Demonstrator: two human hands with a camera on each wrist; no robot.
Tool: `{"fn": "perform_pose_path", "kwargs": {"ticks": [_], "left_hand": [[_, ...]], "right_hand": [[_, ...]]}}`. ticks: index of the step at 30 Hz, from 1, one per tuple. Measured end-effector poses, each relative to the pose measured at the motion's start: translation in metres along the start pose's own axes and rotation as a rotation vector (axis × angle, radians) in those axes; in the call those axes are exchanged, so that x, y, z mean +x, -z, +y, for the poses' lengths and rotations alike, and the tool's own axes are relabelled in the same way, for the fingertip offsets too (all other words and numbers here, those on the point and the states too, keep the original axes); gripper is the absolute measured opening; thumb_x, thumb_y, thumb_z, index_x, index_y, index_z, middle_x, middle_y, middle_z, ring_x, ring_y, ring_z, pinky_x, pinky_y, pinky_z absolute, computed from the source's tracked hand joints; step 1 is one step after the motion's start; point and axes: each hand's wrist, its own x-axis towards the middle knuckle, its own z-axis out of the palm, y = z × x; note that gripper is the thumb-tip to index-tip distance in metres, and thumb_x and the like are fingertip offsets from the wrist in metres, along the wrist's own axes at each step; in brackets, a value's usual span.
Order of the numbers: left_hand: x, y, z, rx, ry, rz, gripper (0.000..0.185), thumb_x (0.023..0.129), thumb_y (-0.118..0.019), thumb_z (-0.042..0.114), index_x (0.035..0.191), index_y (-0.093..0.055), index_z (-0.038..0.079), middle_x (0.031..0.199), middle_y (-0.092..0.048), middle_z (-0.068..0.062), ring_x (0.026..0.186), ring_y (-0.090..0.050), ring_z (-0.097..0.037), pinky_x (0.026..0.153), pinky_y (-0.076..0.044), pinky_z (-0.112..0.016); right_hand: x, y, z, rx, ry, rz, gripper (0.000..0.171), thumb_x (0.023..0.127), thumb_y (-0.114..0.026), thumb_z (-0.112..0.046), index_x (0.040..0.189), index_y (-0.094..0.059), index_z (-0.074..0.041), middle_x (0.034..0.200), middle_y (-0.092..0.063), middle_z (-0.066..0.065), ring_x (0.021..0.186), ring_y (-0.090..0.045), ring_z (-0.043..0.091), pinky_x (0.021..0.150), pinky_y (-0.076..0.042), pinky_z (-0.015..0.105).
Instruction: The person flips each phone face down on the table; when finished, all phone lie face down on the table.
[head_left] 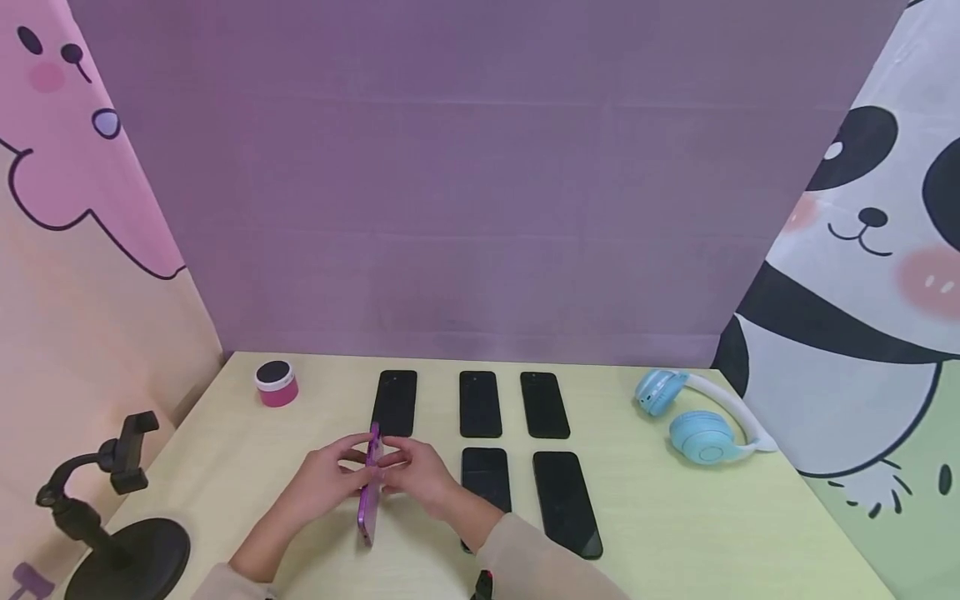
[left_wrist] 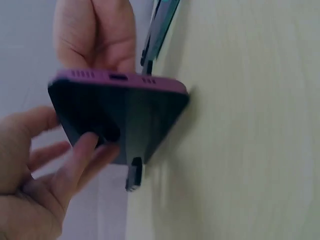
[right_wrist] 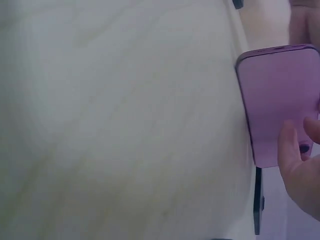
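A purple phone [head_left: 368,498] stands on its long edge on the pale yellow table [head_left: 675,533], and both hands hold it between them. My left hand [head_left: 347,473] grips it from the left; in the left wrist view its fingers [left_wrist: 87,152] lie on the dark screen of the phone [left_wrist: 120,112]. My right hand [head_left: 396,472] grips it from the right. The right wrist view shows the phone's purple back [right_wrist: 277,100] with my right fingertips [right_wrist: 295,160] on it. The phone's lower edge touches the table.
Several black phones lie face up in two rows beyond and right of the hands, the nearest [head_left: 486,478] beside my right wrist. Blue headphones [head_left: 697,421] sit far right, a pink speaker [head_left: 276,383] far left, a black phone stand [head_left: 112,517] at the near left corner.
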Motion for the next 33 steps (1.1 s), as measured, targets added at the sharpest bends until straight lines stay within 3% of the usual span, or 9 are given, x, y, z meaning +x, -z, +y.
{"fn": "perform_pose_path", "kwargs": {"ticks": [3,9,13,19,23,33], "left_hand": [[-0.001,0.001,0.008,0.097,0.023,0.046,0.044,0.079,-0.069,0.011,0.121,-0.056,0.006,0.097,-0.061,-0.013,0.073,-0.063,-0.019,0.058,-0.052,-0.028],[-0.002,0.002,0.009,0.193,0.053,0.112,0.036,0.076,-0.064,0.000,0.112,-0.062,0.004,0.089,-0.061,-0.007,0.073,-0.060,-0.017,0.056,-0.051,-0.028],[0.001,0.003,0.003,0.224,0.064,0.094,0.035,0.075,-0.064,-0.002,0.110,-0.062,0.003,0.082,-0.060,-0.005,0.071,-0.058,-0.016,0.054,-0.050,-0.027],[0.003,0.005,-0.008,0.292,0.100,0.058,0.031,0.074,-0.068,0.000,0.104,-0.064,0.003,0.073,-0.057,-0.003,0.060,-0.056,-0.013,0.052,-0.048,-0.027],[0.003,0.005,-0.015,0.346,0.124,0.029,0.031,0.073,-0.071,0.003,0.103,-0.064,0.003,0.074,-0.058,-0.001,0.062,-0.056,-0.013,0.056,-0.047,-0.028],[0.001,0.004,-0.023,0.317,0.089,0.041,0.031,0.070,-0.074,0.001,0.100,-0.066,0.001,0.080,-0.060,-0.001,0.071,-0.056,-0.014,0.061,-0.048,-0.027]], "right_hand": [[0.001,0.001,0.003,-0.132,-0.025,0.036,0.051,0.076,-0.066,0.007,0.124,-0.050,0.002,0.092,-0.058,0.012,0.075,-0.061,0.018,0.063,-0.052,0.031],[0.002,0.007,0.003,-0.451,-0.097,0.106,0.054,0.070,-0.074,-0.002,0.121,-0.056,-0.006,0.092,-0.057,0.006,0.078,-0.054,0.015,0.064,-0.048,0.028],[0.004,0.009,0.004,-0.493,-0.140,0.096,0.054,0.070,-0.075,-0.003,0.120,-0.057,-0.006,0.091,-0.057,0.004,0.077,-0.054,0.016,0.065,-0.048,0.029],[0.008,0.008,0.007,-0.593,-0.088,0.059,0.053,0.069,-0.076,-0.003,0.119,-0.058,-0.002,0.087,-0.057,0.002,0.074,-0.051,0.013,0.064,-0.045,0.025],[0.009,0.008,0.008,-0.691,-0.056,0.035,0.054,0.069,-0.076,-0.002,0.119,-0.057,0.001,0.080,-0.054,0.000,0.072,-0.046,0.012,0.062,-0.042,0.024],[0.006,0.005,0.000,-0.780,-0.066,0.034,0.049,0.070,-0.075,-0.003,0.116,-0.059,0.002,0.078,-0.055,0.002,0.071,-0.048,0.014,0.064,-0.044,0.026]]}}
